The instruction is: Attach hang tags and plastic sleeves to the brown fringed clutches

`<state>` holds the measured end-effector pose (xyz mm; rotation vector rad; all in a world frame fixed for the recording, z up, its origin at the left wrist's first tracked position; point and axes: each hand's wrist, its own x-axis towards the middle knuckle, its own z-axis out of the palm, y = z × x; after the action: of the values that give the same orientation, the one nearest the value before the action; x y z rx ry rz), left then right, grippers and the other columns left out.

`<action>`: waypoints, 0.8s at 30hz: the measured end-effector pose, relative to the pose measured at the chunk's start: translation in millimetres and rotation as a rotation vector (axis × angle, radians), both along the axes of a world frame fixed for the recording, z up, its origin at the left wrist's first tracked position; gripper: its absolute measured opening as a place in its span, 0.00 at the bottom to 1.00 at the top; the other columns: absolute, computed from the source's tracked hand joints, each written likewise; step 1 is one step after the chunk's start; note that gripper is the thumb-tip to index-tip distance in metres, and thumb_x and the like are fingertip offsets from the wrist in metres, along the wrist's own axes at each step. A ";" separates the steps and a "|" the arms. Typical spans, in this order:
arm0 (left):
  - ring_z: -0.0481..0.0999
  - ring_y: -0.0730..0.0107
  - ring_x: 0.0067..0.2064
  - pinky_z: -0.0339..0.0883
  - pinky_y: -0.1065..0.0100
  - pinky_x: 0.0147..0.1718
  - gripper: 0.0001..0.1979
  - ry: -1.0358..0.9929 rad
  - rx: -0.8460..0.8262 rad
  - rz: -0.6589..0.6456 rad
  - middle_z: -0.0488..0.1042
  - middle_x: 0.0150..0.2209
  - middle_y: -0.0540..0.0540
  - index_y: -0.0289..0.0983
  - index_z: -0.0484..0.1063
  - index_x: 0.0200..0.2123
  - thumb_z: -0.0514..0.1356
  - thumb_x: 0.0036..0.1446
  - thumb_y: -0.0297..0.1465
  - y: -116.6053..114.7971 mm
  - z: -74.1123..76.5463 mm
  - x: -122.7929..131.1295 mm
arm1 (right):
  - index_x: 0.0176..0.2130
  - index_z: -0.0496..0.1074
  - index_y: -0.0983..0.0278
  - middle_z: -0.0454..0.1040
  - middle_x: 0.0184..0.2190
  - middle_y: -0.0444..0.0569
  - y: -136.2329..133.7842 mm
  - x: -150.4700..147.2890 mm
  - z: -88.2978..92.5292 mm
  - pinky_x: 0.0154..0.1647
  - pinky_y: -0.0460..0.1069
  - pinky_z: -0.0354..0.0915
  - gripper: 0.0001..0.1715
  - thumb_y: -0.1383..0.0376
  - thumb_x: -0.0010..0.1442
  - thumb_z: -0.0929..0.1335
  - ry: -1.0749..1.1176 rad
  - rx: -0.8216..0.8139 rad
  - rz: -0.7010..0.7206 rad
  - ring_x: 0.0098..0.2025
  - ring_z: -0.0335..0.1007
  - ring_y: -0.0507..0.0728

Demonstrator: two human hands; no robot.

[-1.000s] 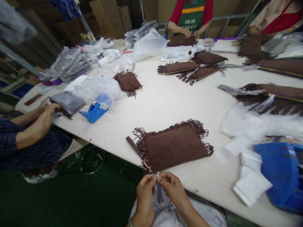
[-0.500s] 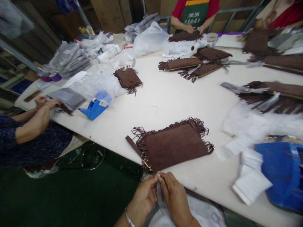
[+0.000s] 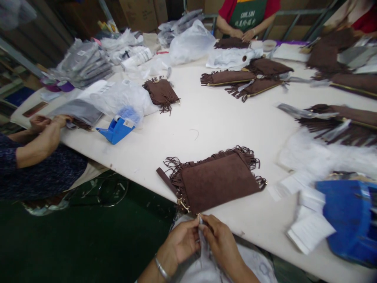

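Observation:
A brown fringed clutch bag point(image 3: 220, 181) lies flat at the table's near edge. Gold-coloured clips and a wrist strap point(image 3: 167, 181) are at its left side. At the bag's lower corner hangs a small metal zipper pull point(image 3: 198, 215), and a thin translucent plastic strip point(image 3: 204, 245) runs down from it. My left hand point(image 3: 183, 239), with a silver bangle on the wrist, has its fingertips closed at the top of the strip. My right hand point(image 3: 219, 239) pinches the same strip between thumb and fingers. The fingertips partly hide the strip's upper end.
A blue bin point(image 3: 344, 220) and white paper slips point(image 3: 310, 230) are at right. More brown bags point(image 3: 244, 80) and plastic wrap point(image 3: 191, 43) lie further back. At left, a co-worker's hands point(image 3: 48, 124) work beside a blue tape dispenser point(image 3: 116, 129). Another person point(image 3: 247, 19) stands at the far side.
My hands have shifted slightly, with the right hand a little to the right and more of the strip showing. The view has tilted a little. The clutch bag stays put.

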<state>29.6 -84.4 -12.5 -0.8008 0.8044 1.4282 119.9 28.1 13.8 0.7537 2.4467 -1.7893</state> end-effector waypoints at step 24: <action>0.69 0.69 0.21 0.61 0.68 0.24 0.09 0.763 -0.078 -0.333 0.75 0.24 0.43 0.34 0.75 0.24 0.67 0.46 0.34 -19.5 -16.5 -2.4 | 0.41 0.73 0.66 0.66 0.21 0.40 10.9 -5.3 -26.1 0.19 0.43 0.49 0.23 0.53 0.51 0.70 -0.128 -0.695 -0.169 0.18 0.51 0.46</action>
<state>27.2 -104.0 -29.0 -0.1309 1.5001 1.3973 114.6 39.0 -12.3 0.9596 1.5351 -2.3378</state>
